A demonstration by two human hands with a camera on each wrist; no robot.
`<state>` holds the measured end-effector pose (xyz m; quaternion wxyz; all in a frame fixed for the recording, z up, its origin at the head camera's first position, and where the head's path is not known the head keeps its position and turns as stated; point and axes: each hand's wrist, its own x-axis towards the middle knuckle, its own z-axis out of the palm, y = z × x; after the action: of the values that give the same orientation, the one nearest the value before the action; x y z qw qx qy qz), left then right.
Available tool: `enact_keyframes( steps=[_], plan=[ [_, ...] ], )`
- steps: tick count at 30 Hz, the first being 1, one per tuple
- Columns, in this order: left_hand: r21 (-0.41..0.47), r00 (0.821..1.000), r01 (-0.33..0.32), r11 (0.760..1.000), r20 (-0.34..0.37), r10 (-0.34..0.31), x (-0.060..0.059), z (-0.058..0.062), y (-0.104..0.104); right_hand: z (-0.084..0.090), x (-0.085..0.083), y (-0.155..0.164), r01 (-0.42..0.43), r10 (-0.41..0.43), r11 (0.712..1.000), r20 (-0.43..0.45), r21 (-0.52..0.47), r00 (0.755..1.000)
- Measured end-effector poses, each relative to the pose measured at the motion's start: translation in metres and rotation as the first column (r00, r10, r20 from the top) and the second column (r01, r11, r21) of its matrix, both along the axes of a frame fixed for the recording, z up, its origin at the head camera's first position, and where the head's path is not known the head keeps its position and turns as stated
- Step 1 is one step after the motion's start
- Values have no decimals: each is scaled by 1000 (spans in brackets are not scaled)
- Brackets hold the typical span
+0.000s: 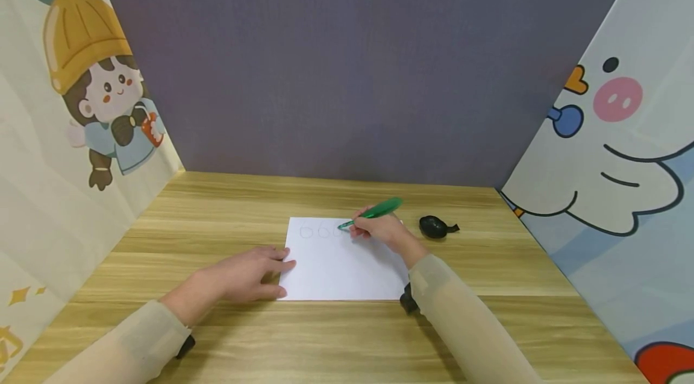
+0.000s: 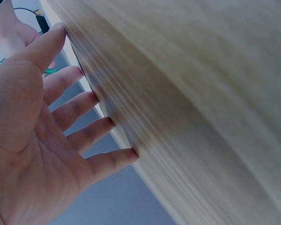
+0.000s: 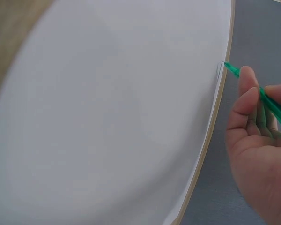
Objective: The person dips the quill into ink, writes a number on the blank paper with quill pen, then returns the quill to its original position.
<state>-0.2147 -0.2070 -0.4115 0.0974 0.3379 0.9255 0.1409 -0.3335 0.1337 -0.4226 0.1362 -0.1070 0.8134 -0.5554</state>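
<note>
A sheet of white paper (image 1: pixel 341 272) lies on the wooden table, with a few faint rounded figures (image 1: pixel 323 232) in a row near its far edge. My right hand (image 1: pixel 379 228) pinches a green pen (image 1: pixel 382 208) with a broad, leaf-shaped top end. Its tip meets the paper at the right end of that row; the right wrist view shows the pen tip (image 3: pixel 226 64) against a short dark stroke. My left hand (image 1: pixel 252 272) spreads its fingers over the paper's left edge. In the left wrist view, its fingertips (image 2: pixel 132 153) touch down along that edge.
To the right of the paper lies a rounded black object (image 1: pixel 435 227) with a narrow tail. A grey panel (image 1: pixel 341 70) stands behind the table (image 1: pixel 228 197), and printed cartoon sheets (image 1: pixel 612 179) flank both sides. Dark wrist devices (image 1: pixel 409 299) show below both sleeves.
</note>
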Motion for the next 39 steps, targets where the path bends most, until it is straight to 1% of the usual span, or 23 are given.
enact_keyframes(
  steps=[7, 12, 27, 34, 39],
  plan=[
    [-8, 1000, 3, 1000, -11, -3, 0, 0, 1, -1, 0, -2, -8, 8, 1000, 9, -6, 1000],
    [-6, 1000, -2, 1000, -5, 2, 0, -1, 1, 1, 1, -3, -14, 14, 1000, 13, -14, 1000],
    [-4, 1000, 11, 1000, -17, -11, -1, -2, 0, 1, 1, -5, -24, 24, 1000, 16, -12, 1000],
    [5, 1000, 11, 1000, -9, -11, 0, -1, 1, 4, 0, 0, 25, -24, 999, 9, -46, 1000],
    [10, 1000, 7, 1000, -3, -7, 1, 0, 1, 9, 1, 11, 16, -16, 998, -1, -60, 1000]
  ],
)
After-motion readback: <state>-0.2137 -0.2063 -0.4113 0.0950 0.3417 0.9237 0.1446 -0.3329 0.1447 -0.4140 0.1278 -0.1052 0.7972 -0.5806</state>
